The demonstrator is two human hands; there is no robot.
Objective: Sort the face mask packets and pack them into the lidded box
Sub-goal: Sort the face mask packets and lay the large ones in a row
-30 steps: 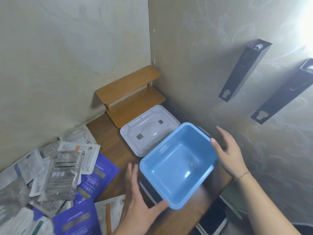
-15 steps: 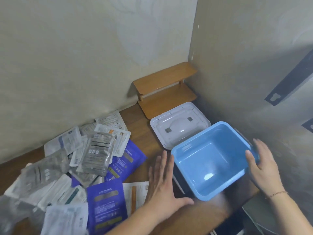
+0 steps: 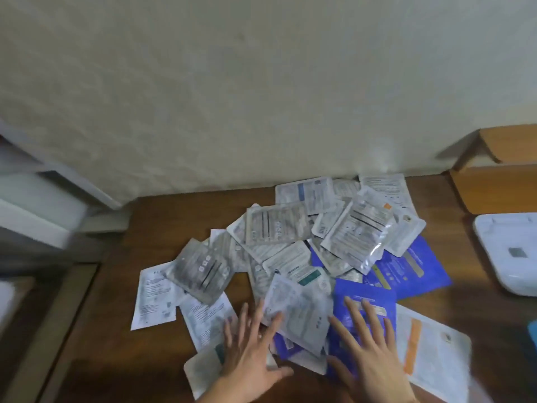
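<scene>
I observe a loose heap of flat face mask packets [image 3: 293, 251], silver foil, white printed and dark blue, spread overlapping across the middle of the dark brown wooden worktop [image 3: 116, 344], reaching back to the pale textured wall [image 3: 232, 82]. The left hand [image 3: 250, 353] lies flat with fingers spread wide, resting on a white packet [image 3: 209, 370] at the near edge of the heap, gripping nothing. The right hand [image 3: 369, 353] is likewise flat and splayed, laid on a dark blue rectangular packet [image 3: 363, 306]; it holds nothing. The two hands are apart, side by side, with a translucent white packet [image 3: 299, 312] between them. A large white packet with an orange stripe [image 3: 430, 347] lies just right of the right hand. The white plastic lid [image 3: 511, 254] sits at the right edge of the worktop, well apart from the heap. Only a blue sliver [image 3: 533, 330] shows at the right frame edge; I cannot tell what it is. The view is motion-blurred.
</scene>
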